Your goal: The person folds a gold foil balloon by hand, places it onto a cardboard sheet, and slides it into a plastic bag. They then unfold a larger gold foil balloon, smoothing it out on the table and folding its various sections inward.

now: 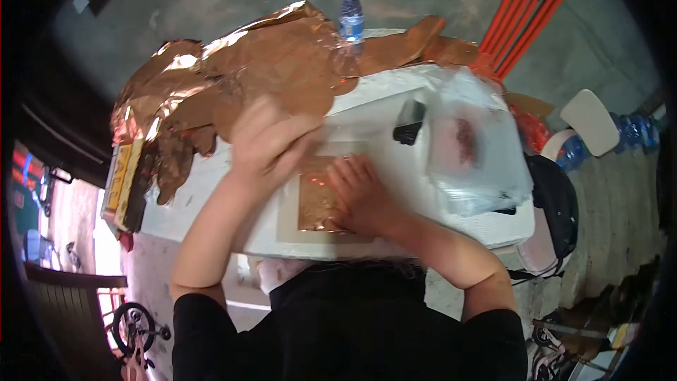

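Note:
A copper-coloured foil sheet (317, 204) lies inside a pale square frame (288, 222) on the white table (211, 201). My right hand (360, 194) rests on the foil's right part, fingers spread over it. My left hand (271, 137) is raised above the frame's upper left, blurred by motion, its fingers bent; whether it holds anything cannot be made out. Beyond it spreads a large crumpled copper foil (282, 56). A black object (409, 121) lies on the table to the upper right of my right hand.
Clear plastic bags (476, 148) are stacked at the table's right. A water bottle (351, 17) stands at the far edge. A yellow box (121, 183) is at the left edge. Red pipes (529, 7), a black bag (553, 204) and a stool (591, 121) are beyond.

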`<state>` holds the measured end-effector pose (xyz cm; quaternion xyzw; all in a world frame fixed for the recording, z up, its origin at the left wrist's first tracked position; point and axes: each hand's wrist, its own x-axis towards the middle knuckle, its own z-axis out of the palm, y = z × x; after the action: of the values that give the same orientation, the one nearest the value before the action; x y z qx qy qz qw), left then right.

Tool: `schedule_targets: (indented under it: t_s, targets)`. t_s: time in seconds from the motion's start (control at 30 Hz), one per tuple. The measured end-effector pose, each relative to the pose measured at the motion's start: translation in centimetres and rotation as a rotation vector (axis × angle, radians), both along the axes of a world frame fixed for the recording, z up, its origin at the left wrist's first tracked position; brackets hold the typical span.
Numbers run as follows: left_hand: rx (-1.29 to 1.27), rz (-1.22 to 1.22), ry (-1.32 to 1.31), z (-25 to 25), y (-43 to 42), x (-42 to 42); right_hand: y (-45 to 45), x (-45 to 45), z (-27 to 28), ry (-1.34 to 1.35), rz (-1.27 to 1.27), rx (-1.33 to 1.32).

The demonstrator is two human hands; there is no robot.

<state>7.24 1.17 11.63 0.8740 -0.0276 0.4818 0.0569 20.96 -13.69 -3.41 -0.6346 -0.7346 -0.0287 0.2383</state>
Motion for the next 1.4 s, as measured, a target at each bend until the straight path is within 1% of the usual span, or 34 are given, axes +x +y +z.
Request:
schedule_targets:
  t_s: [0.07, 0.1, 0.17, 0.2, 0.27, 0.3, 0.33, 0.4, 0.43, 0.47, 0.53, 0.57, 0.6, 0.67, 0.7, 0.77, 0.8, 0.87, 0.93, 1.0, 1.03, 1.07, 1.13, 1.17, 1.2, 1.27, 1.3, 1.33, 1.4]
  targets:
    - [0.088, 0.08, 0.15, 0.0, 1.2, -5.2, 0.1, 0.0, 0.4, -0.009, -0.028, -0.029]
    - [0.093, 0.099, 0.165, -0.5, 1.5, -7.7, 0.0, 0.0, 0.6, 0.006, -0.008, -0.024]
    - [-0.194, 0.12, 0.534, -2.9, 2.2, -12.2, -0.1, 0.1, 1.0, -0.025, -0.013, -0.056]
    - [-0.195, 0.137, 0.542, -4.3, 2.2, -14.3, -0.1, 0.1, 1.1, -0.015, 0.002, -0.054]
    - [-0.364, 0.255, 0.77, -6.9, 2.4, -17.8, -0.1, 0.0, 1.2, -0.02, -0.021, -0.069]
    - [-0.589, 0.238, 0.852, -6.7, 2.9, -18.6, -0.1, -0.1, 1.5, -0.013, -0.023, -0.099]
    - [-0.599, 0.251, 0.848, -6.6, 2.9, -19.3, -0.1, -0.1, 1.4, -0.015, -0.007, -0.103]
    - [-0.574, 0.236, 0.971, -5.1, 2.8, -20.4, -0.1, 0.1, 1.4, -0.044, -0.018, -0.116]
    - [-0.616, 0.198, 1.04, -3.8, 2.8, -20.3, -0.1, 0.0, 1.5, -0.048, -0.002, -0.115]
    - [-0.621, 0.209, 1.033, -3.2, 2.7, -20.0, -0.1, 0.0, 1.6, -0.047, -0.014, -0.122]
    - [-0.696, 0.333, 0.959, -2.7, 2.5, -19.0, -0.1, 0.0, 1.6, -0.045, -0.026, -0.132]
    - [-0.719, 0.281, 0.988, -3.6, 3.0, -18.3, -0.1, 0.0, 1.5, -0.066, -0.029, -0.12]
    - [-0.722, 0.282, 0.986, -4.9, 2.2, -17.0, -0.1, 0.0, 1.4, -0.088, -0.033, -0.109]
    - [-0.712, 0.175, 0.575, -7.7, -0.3, -14.0, -0.1, 0.0, 1.7, -0.083, -0.028, -0.113]
    - [-0.715, 0.173, 0.577, -8.7, -0.6, -13.7, -0.1, 0.0, 1.8, -0.076, -0.026, -0.116]
    - [-0.394, 0.241, 0.755, -9.9, -1.1, -13.3, -0.1, 0.0, 1.7, -0.074, -0.027, -0.117]
    - [-0.399, 0.239, 0.755, -9.9, -0.7, -13.7, -0.1, 0.0, 1.7, -0.072, -0.024, -0.113]
    - [-0.463, 0.075, 0.818, -9.5, 1.3, -15.4, -0.2, 0.0, 1.8, -0.077, -0.023, -0.118]
    - [-0.475, 0.077, 0.82, -9.1, 2.0, -16.2, -0.1, 0.0, 1.8, -0.079, -0.021, -0.115]
    - [-0.519, 0.016, 0.83, -8.6, 2.7, -16.4, -0.1, 0.0, 1.7, -0.089, -0.032, -0.117]
    - [-0.417, 0.042, 0.757, -8.6, 2.6, -15.7, -0.1, -0.1, 1.7, -0.085, -0.028, -0.117]
    - [-0.417, 0.046, 0.758, -8.6, 2.1, -14.8, -0.1, -0.1, 1.7, -0.08, -0.032, -0.122]
    - [-0.669, 0.172, 0.677, -8.0, 0.5, -12.2, -0.2, -0.1, 1.6, -0.074, -0.037, -0.131]
    - [-0.81, 0.26, 0.725, -7.5, -0.5, -10.9, -0.1, -0.1, 1.5, -0.069, -0.037, -0.133]
    - [-0.813, 0.258, 0.72, -7.5, -0.8, -10.0, -0.1, 0.0, 1.5, -0.066, -0.037, -0.137]
    - [-1.061, 0.341, 0.829, -7.5, -0.5, -8.6, -0.2, 0.0, 1.6, -0.068, -0.039, -0.148]
    - [-1.087, 0.271, 0.793, -8.0, -0.1, -8.5, -0.2, 0.0, 1.6, -0.063, -0.038, -0.157]
    - [-1.089, 0.272, 0.791, -8.7, 0.3, -8.4, -0.2, 0.0, 1.7, -0.064, -0.037, -0.158]
    - [-1.428, 0.053, 0.669, -9.5, 0.9, -8.2, -0.1, 0.0, 1.8, -0.061, -0.036, -0.177]
